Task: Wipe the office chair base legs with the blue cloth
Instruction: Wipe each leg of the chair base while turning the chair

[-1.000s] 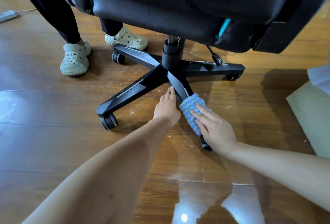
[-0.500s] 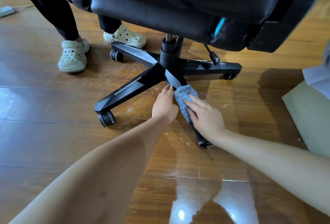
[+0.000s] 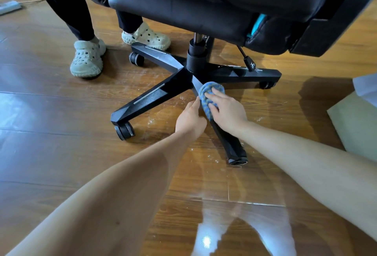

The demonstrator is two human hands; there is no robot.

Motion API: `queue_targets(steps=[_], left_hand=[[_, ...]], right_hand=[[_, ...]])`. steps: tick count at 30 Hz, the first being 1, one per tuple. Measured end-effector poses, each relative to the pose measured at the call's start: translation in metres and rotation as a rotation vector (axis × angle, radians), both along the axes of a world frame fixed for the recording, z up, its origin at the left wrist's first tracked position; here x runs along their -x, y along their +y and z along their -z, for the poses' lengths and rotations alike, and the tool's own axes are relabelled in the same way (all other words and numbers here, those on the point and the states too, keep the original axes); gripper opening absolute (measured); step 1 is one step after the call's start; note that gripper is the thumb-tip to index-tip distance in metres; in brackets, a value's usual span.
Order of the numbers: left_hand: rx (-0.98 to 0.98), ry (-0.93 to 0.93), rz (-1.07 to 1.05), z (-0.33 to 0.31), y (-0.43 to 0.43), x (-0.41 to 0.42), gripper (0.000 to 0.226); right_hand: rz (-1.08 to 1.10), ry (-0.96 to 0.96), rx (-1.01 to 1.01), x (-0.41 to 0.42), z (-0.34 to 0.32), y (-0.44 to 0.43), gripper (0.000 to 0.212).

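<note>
**Blue cloth pressed on the chair leg that points to 5 o'clock**

The blue cloth point(image 3: 211, 95) lies over the top of the near base leg point(image 3: 230, 143), close to the middle post point(image 3: 196, 57). The right grip point(image 3: 227, 111), a bare hand, presses it down with flat fingers, not curled round it. The left grip point(image 3: 189, 119) is flat too, touching the leg's side at 8 o'clock of the cloth and holding nothing. The cloth looks soft, light and floppy, so it should bend round the leg's edges; best held bunched under the palm. The leg looks hard and stiff, but the chair has wheels point(image 3: 123, 131) and may roll. Another person's shoes point(image 3: 87, 60) stand at 10 o'clock.
</note>
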State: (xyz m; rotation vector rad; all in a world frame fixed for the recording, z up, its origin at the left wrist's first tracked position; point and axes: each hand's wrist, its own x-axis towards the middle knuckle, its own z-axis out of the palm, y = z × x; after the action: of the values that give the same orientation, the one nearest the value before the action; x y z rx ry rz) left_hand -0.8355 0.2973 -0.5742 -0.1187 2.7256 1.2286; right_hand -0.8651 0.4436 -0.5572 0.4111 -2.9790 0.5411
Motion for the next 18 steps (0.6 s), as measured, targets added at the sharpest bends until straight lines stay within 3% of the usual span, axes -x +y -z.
queue_targets(steps=[5, 10, 18], left_hand=[[0.032, 0.003, -0.05, 0.001, 0.004, -0.002, 0.084], [0.066, 0.006, -0.061, 0.004, 0.01, -0.006, 0.087], [0.051, 0.016, -0.072, 0.001, 0.013, -0.002, 0.083]], right_hand=[[-0.073, 0.079, -0.013, -0.06, 0.016, 0.036, 0.038], [-0.155, 0.148, 0.119, -0.128, 0.042, 0.081, 0.034], [-0.006, 0.0, 0.147, -0.035, 0.017, 0.023, 0.039]])
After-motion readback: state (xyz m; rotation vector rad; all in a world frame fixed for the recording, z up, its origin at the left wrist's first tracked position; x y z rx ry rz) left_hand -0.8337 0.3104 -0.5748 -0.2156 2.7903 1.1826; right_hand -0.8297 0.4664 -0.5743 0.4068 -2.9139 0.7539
